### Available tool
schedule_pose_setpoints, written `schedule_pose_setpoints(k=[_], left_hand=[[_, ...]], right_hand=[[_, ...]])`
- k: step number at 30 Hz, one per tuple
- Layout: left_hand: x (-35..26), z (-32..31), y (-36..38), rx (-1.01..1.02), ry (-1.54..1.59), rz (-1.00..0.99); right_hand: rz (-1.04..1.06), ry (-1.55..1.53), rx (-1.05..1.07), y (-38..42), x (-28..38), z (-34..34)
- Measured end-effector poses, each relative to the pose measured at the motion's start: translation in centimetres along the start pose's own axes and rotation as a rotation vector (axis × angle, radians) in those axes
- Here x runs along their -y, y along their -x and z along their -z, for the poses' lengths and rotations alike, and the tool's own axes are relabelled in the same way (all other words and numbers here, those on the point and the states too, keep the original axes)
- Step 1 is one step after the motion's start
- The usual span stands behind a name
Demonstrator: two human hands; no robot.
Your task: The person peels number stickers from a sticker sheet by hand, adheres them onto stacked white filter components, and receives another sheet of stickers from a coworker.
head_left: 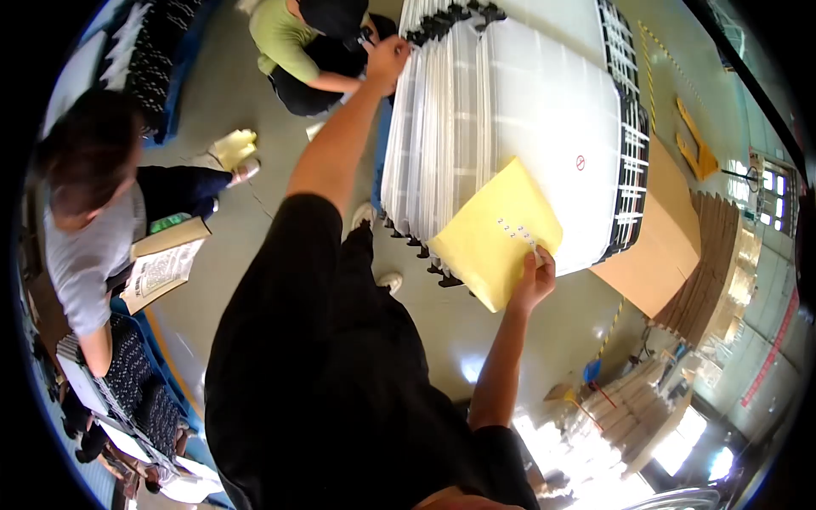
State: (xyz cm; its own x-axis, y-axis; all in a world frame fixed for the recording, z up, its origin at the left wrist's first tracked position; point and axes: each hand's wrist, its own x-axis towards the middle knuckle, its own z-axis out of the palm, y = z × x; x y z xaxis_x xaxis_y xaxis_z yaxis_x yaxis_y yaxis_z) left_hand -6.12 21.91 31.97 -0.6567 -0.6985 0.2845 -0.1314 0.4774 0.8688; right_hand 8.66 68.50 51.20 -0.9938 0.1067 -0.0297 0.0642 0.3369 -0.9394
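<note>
My right hand (534, 280) pinches the lower right edge of a yellow sheet (493, 229) that carries rows of small pale stickers or labels. The sheet lies across the front of a large row of translucent white plastic panels (552, 119), which bear a small red round mark. My left hand (388, 64) reaches to the far left edge of the panels, its fingers bent close to black clip-like parts (446, 24). What those fingers hold, if anything, is too small to make out. More black parts line the right side of the panels.
A person in a green shirt (285, 42) crouches beyond my left arm. At left, another person in a light shirt (93, 246) is beside an open carton (166, 263) and a blue-edged rack of panels. Cardboard (654, 229) stands right; yellow paper (234, 149) lies on the floor.
</note>
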Motion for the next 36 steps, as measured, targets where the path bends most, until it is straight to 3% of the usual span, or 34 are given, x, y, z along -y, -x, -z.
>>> schedule_pose_setpoints(k=[2,6,16,24,36], left_hand=[[3.4,-2.4,-2.9,0.055,-0.132,0.020],[8.0,-6.7,-6.3,0.075,-0.113,-0.039],[5.6,-9.1,-9.0,0.187,-0.086,0.127],[6.9,-10.7,-8.6,-0.050,-0.068,0.038],[6.7,-11.0,-8.6,-0.058,-0.131,0.056]], right_hand=[[0.053,-0.067,-0.036,-0.3,-0.7,-0.6],[0.047,0.029,-0.049,-0.4,-1.6,-0.9],[-0.003,0.050,-0.047,-0.3,-2.0,-0.9],[-0.003,0.016,-0.052,-0.3,-2.0,-0.9],[0.001,0.013,-0.057,-0.2,-1.9,-1.1]])
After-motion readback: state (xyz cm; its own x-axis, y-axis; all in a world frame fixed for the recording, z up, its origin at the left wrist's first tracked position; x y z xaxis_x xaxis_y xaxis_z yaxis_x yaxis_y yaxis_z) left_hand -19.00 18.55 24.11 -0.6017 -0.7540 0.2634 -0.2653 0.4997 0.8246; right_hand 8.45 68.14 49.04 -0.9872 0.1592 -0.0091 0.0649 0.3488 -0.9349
